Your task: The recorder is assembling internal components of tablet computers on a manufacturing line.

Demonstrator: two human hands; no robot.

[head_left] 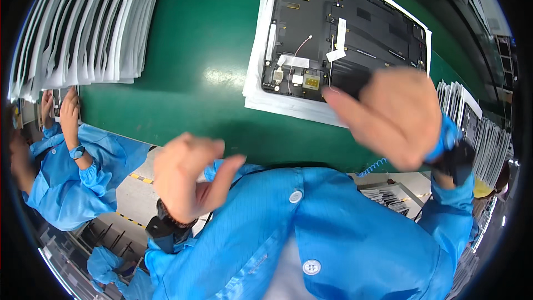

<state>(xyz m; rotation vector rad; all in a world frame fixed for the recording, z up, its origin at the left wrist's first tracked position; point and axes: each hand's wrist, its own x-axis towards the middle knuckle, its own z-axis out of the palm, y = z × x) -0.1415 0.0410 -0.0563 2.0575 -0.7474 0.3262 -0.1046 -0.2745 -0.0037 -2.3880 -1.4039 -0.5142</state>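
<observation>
A black tablet back housing (355, 39) lies inner side up on white sheets (261, 100) at the far middle of the table. White tape strips (341, 33), thin wires and small metal parts show on it. Over its near right edge is my right hand (397, 116), smeared by motion. Its thumb stretches left toward the housing's near edge; the other fingers are mostly hidden, and I cannot tell whether they touch it. My left hand (189, 175) hovers at the table's near edge, away from the housing. Its fingers are bent with the thumb apart, and nothing shows between them.
A tall row of white-sheeted panels (89, 28) stands at the far left of the green table (189, 100). More stacked panels (488, 144) stand at the right. A coiled blue cord (372, 168) hangs near my right wrist. A co-worker in blue (78, 172) sits at the left.
</observation>
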